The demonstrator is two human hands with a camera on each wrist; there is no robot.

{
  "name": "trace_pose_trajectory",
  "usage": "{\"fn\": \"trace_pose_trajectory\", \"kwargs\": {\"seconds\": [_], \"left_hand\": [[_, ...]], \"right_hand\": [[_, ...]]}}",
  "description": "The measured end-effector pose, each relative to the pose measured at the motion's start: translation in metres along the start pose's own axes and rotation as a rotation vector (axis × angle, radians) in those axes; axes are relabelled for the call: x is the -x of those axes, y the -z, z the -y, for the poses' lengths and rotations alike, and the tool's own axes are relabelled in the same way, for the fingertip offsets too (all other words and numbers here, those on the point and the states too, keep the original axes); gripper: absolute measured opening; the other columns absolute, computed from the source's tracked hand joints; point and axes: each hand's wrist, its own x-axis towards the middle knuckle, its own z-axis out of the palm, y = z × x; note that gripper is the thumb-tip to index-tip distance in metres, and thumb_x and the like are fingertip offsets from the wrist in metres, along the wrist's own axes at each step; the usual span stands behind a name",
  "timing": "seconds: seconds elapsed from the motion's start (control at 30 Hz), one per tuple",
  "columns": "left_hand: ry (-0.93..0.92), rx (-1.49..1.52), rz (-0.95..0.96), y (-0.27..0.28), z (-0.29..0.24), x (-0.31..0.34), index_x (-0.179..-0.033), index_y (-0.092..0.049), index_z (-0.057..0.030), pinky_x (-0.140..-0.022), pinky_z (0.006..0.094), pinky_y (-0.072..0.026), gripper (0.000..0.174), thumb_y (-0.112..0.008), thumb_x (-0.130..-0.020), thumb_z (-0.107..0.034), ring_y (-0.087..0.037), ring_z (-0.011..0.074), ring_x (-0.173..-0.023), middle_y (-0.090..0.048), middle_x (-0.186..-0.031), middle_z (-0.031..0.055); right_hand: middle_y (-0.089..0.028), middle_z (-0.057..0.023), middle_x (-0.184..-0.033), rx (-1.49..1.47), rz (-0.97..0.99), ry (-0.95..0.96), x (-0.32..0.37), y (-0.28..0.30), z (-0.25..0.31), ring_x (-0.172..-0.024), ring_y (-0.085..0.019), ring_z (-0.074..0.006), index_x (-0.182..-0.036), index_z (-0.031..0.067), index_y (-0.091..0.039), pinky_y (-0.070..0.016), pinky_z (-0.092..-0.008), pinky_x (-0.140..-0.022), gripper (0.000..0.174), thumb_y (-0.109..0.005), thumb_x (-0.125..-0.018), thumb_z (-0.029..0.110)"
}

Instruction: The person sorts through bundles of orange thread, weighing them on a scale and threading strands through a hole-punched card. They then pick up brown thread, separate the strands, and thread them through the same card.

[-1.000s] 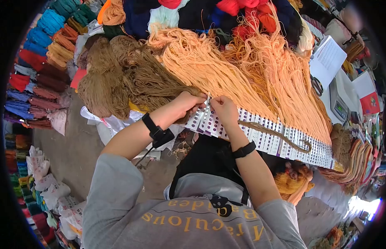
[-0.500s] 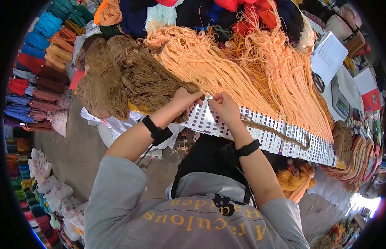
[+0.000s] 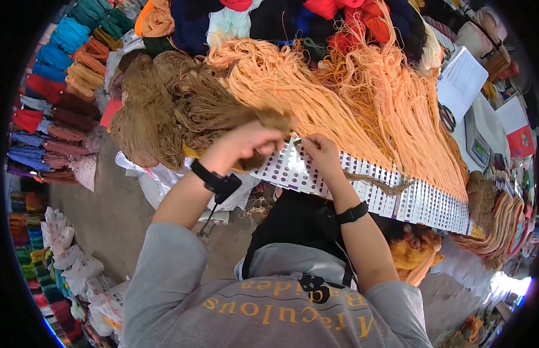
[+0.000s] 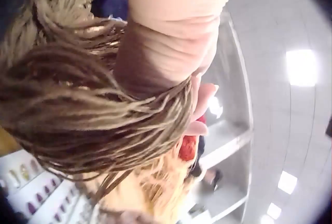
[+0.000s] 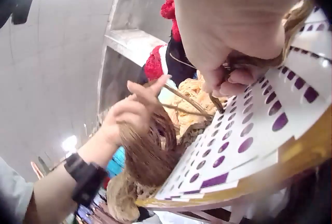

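My left hand (image 3: pixel 249 144) grips a bundle of brown yarn (image 3: pixel 275 120), blurred in the head view. In the left wrist view the yarn skein (image 4: pixel 104 120) drapes in loops across the hand. With thumb and fingers, my right hand (image 3: pixel 321 155) pinches a brown strand (image 5: pixel 220 102) at the top edge of white cards (image 3: pixel 287 168) that have rows of purple dots. A loose brown tail (image 3: pixel 376 181) trails from the right hand over the cards. Strands stretch from the left hand toward the cards in the right wrist view.
Peach yarn (image 3: pixel 391 116) fans out from the cards' far edge. A large brown yarn pile (image 3: pixel 147 110) lies to the left. On the right are scissors (image 3: pixel 447 118), a paper sheet (image 3: pixel 462 78) and a digital scale (image 3: pixel 477 139). Coloured skeins hang at far left.
My left hand has lifted and turned, swinging the brown bundle up. My right hand has shifted slightly right, staying by the cards, and the tail under its wrist now lies shorter.
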Motion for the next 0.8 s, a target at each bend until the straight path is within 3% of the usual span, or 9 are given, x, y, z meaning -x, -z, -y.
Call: {"fn": "trace_pose_trajectory", "kwargs": {"seconds": [0.07,0.2,0.27,0.33,0.47,0.57,0.67,0.73,0.8], "left_hand": [[-0.074,-0.277,-0.130,-0.033,0.012,-0.014,-0.083,-0.063,-0.0040,-0.038,0.0230,-0.0335,0.020,-0.060,-0.086,-0.023,-0.044,0.0069,-0.042,-0.054,-0.053,0.0019],[-0.234,-0.386,-0.613,-0.011,0.013,-0.016,-0.083,-0.060,-0.0065,-0.039,0.0209,-0.0295,0.013,-0.059,-0.086,-0.019,-0.036,0.0061,-0.042,-0.050,-0.059,-0.0024],[-0.225,0.241,-0.300,0.009,-0.026,0.024,-0.086,-0.060,-0.0034,-0.038,0.0198,-0.0259,0.012,-0.059,-0.083,-0.015,-0.031,0.0051,-0.043,-0.039,-0.056,-0.0058],[-0.237,0.497,-0.254,0.052,-0.039,0.048,-0.085,-0.057,0.0014,-0.038,0.0185,-0.0224,0.010,-0.056,-0.082,-0.008,-0.028,0.0032,-0.044,-0.032,-0.054,-0.0060],[-0.430,0.688,-0.273,0.111,-0.072,0.091,-0.092,-0.054,0.0050,-0.038,0.0170,-0.0284,0.012,-0.050,-0.084,-0.003,-0.034,0.0030,-0.044,-0.054,-0.079,0.0032],[-0.588,0.511,-0.577,0.135,-0.094,0.086,-0.100,-0.058,-0.0020,-0.043,0.0187,-0.0318,0.020,-0.047,-0.095,-0.018,-0.036,0.0041,-0.049,-0.055,-0.077,0.0019],[-0.259,-0.043,-1.192,0.133,-0.102,0.078,-0.109,-0.060,-0.0037,-0.044,0.0196,-0.0333,0.030,-0.049,-0.095,-0.027,-0.041,0.0045,-0.052,-0.056,-0.075,-0.0013],[-0.355,-0.007,-0.842,0.141,-0.078,0.070,-0.108,-0.064,-0.0070,-0.042,0.0178,-0.0339,0.032,-0.053,-0.091,-0.032,-0.046,0.0041,-0.056,-0.058,-0.075,-0.0050],[-0.377,0.255,-0.519,0.065,-0.071,0.066,-0.105,-0.064,-0.0044,-0.047,0.0159,-0.0362,0.033,-0.054,-0.091,-0.033,-0.049,0.0040,-0.063,-0.063,-0.086,-0.0039]], "right_hand": [[-0.060,-0.0022,-0.072,-0.038,0.005,0.021,0.000,0.000,0.000,-0.065,-0.054,-0.0089,-0.090,0.0020,-0.063,-0.0431,-0.0228,-0.061,0.017,-0.062,-0.085,0.018],[-0.065,-0.0105,-0.081,0.660,-0.059,-0.002,0.016,-0.015,0.028,-0.077,-0.063,-0.0273,-0.100,0.0075,-0.057,-0.0471,-0.0381,-0.067,0.042,-0.066,-0.075,0.040],[-0.064,-0.0121,-0.084,0.773,-0.119,0.095,0.017,-0.024,0.028,-0.080,-0.063,-0.0296,-0.097,0.0066,-0.054,-0.0470,-0.0412,-0.067,0.042,-0.066,-0.073,0.038],[-0.064,-0.0134,-0.086,0.819,-0.133,0.120,0.018,-0.030,0.027,-0.082,-0.063,-0.0310,-0.097,0.0056,-0.052,-0.0469,-0.0434,-0.067,0.042,-0.066,-0.073,0.036],[-0.063,-0.0148,-0.089,0.821,-0.122,0.091,0.018,-0.029,0.036,-0.085,-0.062,-0.0312,-0.098,0.0041,-0.051,-0.0462,-0.0454,-0.067,0.040,-0.063,-0.074,0.033],[-0.063,-0.0147,-0.091,0.828,-0.133,0.124,0.018,-0.031,0.026,-0.085,-0.062,-0.0313,-0.099,0.0045,-0.051,-0.0460,-0.0456,-0.068,0.041,-0.063,-0.074,0.034],[-0.063,-0.0142,-0.092,0.809,-0.123,0.145,0.016,-0.028,0.022,-0.085,-0.062,-0.0317,-0.101,0.0056,-0.051,-0.0459,-0.0457,-0.068,0.044,-0.064,-0.074,0.038],[-0.064,-0.0137,-0.092,0.778,-0.145,0.160,0.015,-0.026,0.015,-0.084,-0.062,-0.0323,-0.102,0.0065,-0.051,-0.0458,-0.0457,-0.069,0.047,-0.064,-0.074,0.042],[-0.064,-0.0113,-0.089,0.621,-0.118,0.097,0.018,-0.017,0.026,-0.080,-0.063,-0.0278,-0.102,0.0065,-0.057,-0.0470,-0.0404,-0.067,0.040,-0.063,-0.079,0.038]]}}
